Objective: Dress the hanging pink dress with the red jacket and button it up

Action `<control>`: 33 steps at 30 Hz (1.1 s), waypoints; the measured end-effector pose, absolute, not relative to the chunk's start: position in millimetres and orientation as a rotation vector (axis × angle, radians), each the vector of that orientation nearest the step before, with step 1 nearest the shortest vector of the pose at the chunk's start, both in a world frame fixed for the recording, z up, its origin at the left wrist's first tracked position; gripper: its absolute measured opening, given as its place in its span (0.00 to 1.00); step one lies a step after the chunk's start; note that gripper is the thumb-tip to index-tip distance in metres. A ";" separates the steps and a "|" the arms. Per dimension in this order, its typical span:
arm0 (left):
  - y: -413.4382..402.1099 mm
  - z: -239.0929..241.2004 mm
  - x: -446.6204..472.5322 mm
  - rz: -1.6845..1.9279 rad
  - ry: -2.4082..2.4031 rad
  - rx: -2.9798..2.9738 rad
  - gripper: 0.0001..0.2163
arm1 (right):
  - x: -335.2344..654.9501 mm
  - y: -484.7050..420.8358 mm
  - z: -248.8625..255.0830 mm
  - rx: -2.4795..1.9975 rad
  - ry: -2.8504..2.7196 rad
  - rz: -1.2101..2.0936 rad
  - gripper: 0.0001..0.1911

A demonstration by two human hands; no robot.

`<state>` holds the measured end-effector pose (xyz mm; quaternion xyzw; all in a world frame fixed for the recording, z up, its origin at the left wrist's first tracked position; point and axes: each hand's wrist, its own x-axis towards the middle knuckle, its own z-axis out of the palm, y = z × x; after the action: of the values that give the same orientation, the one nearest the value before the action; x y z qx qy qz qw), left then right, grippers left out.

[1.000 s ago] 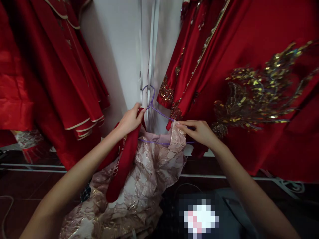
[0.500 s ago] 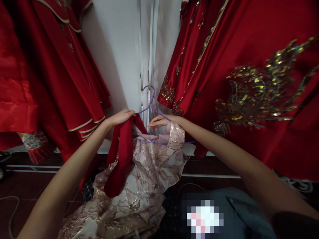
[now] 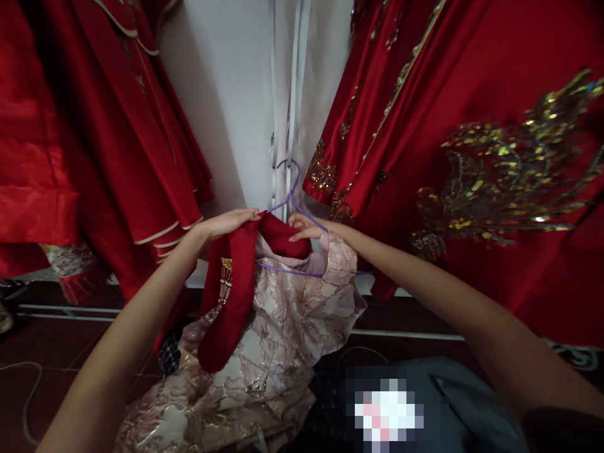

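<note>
A thin purple wire hanger point(image 3: 293, 189) is held up in front of the white wall. A pale pink brocade dress point(image 3: 283, 327) with gold pattern hangs from it, spilling down to the floor. A plain red cloth point(image 3: 233, 296) is draped over the hanger's left shoulder. My left hand point(image 3: 226, 223) pinches the top of the red cloth at the hanger. My right hand point(image 3: 306, 229) has its fingers closed on the red cloth's other end, near the hanger's neck.
Red satin garments point(image 3: 108, 145) with cream piping hang at the left. A red gown with gold sequin embroidery point(image 3: 491, 163) hangs at the right. White cable ducts point(image 3: 287, 94) run down the wall corner. Dark red tile floor lies below, with a cord point(image 3: 28, 396) at the lower left.
My right hand left the pink dress's right shoulder and reached in to the hanger's neck, pulling red cloth across. The left hand stayed on the red cloth. The view shifted slightly.
</note>
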<state>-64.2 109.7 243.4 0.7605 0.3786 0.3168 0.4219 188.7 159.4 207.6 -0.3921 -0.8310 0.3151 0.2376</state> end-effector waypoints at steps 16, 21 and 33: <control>126.7 198.4 -56.6 1.058 0.951 2.306 0.10 | 309.2 141.8 239.3 -1.867 -2.166 -0.527 0.18; 126.0 195.6 -60.8 1.037 1.038 2.412 0.10 | 328.1 120.8 237.3 -2.149 -2.196 -0.417 0.19; 110.6 195.4 -47.7 1.131 1.158 2.517 0.09 | 297.4 81.6 208.2 -1.558 -1.980 0.549 0.06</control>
<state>-47.7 110.6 195.4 0.8387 0.3858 0.3770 0.0746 297.4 81.6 208.2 -0.5805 -0.7377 0.2046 0.2775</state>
